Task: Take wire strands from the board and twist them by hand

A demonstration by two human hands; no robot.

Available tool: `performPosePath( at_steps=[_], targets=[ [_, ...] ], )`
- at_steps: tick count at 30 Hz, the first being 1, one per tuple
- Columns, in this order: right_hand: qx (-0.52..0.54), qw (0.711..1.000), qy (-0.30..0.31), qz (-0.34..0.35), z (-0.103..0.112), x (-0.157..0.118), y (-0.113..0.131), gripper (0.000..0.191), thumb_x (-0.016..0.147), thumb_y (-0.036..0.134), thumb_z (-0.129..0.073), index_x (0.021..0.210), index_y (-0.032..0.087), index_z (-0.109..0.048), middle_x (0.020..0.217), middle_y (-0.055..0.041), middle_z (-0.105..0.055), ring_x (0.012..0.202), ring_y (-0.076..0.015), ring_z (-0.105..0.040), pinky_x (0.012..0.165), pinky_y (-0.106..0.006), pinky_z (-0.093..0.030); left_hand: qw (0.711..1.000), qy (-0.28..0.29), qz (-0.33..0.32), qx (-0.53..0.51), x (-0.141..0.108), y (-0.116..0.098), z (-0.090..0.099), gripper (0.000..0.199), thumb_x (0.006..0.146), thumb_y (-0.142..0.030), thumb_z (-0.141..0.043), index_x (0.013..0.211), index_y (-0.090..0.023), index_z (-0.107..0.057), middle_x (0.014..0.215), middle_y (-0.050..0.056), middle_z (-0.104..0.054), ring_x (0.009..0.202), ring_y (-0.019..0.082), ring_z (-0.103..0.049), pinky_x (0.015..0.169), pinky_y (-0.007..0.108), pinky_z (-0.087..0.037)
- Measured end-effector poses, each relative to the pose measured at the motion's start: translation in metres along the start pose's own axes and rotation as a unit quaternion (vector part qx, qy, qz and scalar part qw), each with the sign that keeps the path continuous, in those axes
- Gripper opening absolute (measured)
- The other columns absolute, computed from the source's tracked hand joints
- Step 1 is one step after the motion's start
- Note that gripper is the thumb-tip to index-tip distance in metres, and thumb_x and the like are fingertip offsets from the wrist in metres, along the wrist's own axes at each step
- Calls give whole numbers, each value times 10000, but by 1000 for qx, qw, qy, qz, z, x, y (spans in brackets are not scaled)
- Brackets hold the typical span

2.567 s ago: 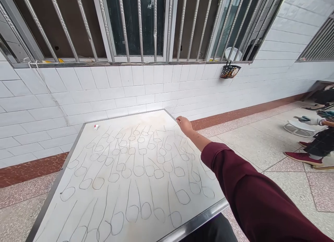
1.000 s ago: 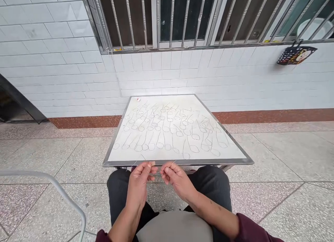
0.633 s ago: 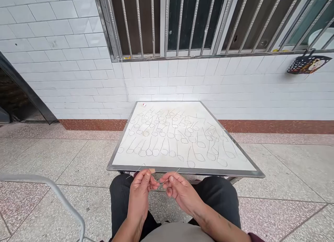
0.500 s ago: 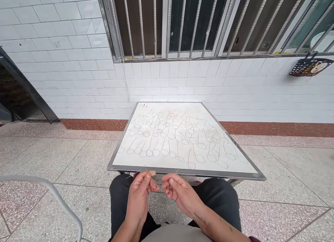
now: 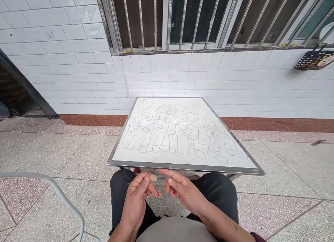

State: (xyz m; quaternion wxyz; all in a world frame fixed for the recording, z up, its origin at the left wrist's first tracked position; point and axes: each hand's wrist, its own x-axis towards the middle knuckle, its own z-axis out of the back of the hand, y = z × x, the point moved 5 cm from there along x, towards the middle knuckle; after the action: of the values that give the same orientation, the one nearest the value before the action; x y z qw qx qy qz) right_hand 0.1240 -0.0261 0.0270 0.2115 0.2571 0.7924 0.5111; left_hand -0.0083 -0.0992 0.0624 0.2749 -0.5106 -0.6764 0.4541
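Note:
My left hand is closed in a pinch, thumb against fingers. A thin wire pokes out at its left side, and a small tan rectangular piece shows at its fingertips; whether it is held or wrapped on a finger I cannot tell. My right hand pinches a thin wire that stands up between thumb and index finger. A strand also shows low in the gap between the hands. Just beyond them, the white table bears many thin wire pieces, each with a round loop and a tail.
A grey metal rim edges the table, which stands against a white tiled wall. Above is a barred window. A patterned bag hangs at right. A curved grey tube is at lower left. My knees are under the table.
The right hand has turned a little, its index finger now stretched further left, and its wire stands more upright. The view has tilted slightly downward.

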Motion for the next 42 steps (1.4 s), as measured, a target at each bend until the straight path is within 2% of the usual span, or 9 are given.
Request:
performPosePath(
  at_steps=[6, 10, 13, 15, 21, 27, 30, 35, 42],
  targets=[
    [-44, 999, -21, 22, 6, 2, 8, 457, 957, 472, -548, 1362, 261, -549, 779, 10, -592, 659, -102, -480, 649, -259, -377, 1000, 8, -4, -2, 0, 0, 1, 273, 880, -407, -670, 764, -160, -686, 651, 6, -624, 645, 141, -567, 711, 280, -475],
    [-74, 995, -46, 49, 5, 3, 15, 488, 935, 479, -570, 1347, 229, -492, 700, 31, -596, 595, -105, -476, 607, -257, -394, 999, -7, 12, 48, 2, 3, 6, 287, 871, -440, -672, 836, -159, -720, 655, 19, -653, 622, 144, -600, 584, 232, -430],
    [-116, 989, -65, 63, 4, 4, 16, 447, 921, 506, -566, 1259, 215, -532, 678, 26, -605, 571, -109, -476, 584, -258, -413, 997, -20, 2, 70, 4, 3, 9, 305, 852, -459, -686, 857, -157, -725, 706, 29, -675, 610, 149, -625, 536, 227, -401],
    [-148, 984, -73, 68, 5, 4, 15, 444, 923, 522, -548, 1252, 224, -556, 690, 15, -618, 569, -112, -477, 577, -259, -424, 996, -23, -6, 80, 5, 2, 11, 302, 850, -461, -687, 885, -162, -721, 668, 17, -662, 607, 154, -631, 553, 233, -414],
    [-245, 962, -76, 93, 10, 5, 11, 418, 955, 504, -495, 1305, 301, -600, 721, 4, -640, 584, -120, -499, 589, -264, -445, 990, -4, -2, 141, 5, 0, 11, 373, 903, -477, -612, 1147, -197, -656, 619, -5, -654, 628, 164, -637, 608, 243, -440],
    [-293, 946, -66, 124, 8, 7, 13, 404, 977, 480, -461, 1299, 301, -628, 710, 4, -630, 592, -119, -509, 602, -260, -464, 981, -12, -4, 195, 11, 3, 17, 452, 912, -533, -561, 1167, -173, -662, 637, 22, -676, 561, 152, -564, 524, 233, -440],
    [-315, 937, -41, 145, 5, 8, 14, 394, 1000, 452, -423, 1300, 300, -628, 724, 0, -633, 606, -118, -525, 612, -254, -476, 980, -12, 10, 198, 15, 8, 20, 460, 886, -542, -592, 1125, -161, -687, 611, 18, -659, 545, 160, -589, 479, 227, -433],
    [-339, 925, -39, 166, 5, 8, 15, 378, 1014, 427, -403, 1259, 291, -655, 729, -5, -641, 618, -122, -533, 623, -257, -487, 986, -36, 44, 156, 17, 8, 23, 428, 783, -576, -692, 855, -154, -704, 588, 22, -656, 560, 210, -676, 434, 225, -425],
    [-373, 912, -53, 159, 8, 9, 15, 347, 1012, 392, -422, 1226, 298, -678, 726, -9, -652, 685, -150, -595, 707, -299, -505, 987, 23, 126, 100, 16, 12, 19, 401, 766, -538, -741, 737, -138, -723, 596, 79, -714, 584, 192, -694, 525, 218, -479]
  ],
)
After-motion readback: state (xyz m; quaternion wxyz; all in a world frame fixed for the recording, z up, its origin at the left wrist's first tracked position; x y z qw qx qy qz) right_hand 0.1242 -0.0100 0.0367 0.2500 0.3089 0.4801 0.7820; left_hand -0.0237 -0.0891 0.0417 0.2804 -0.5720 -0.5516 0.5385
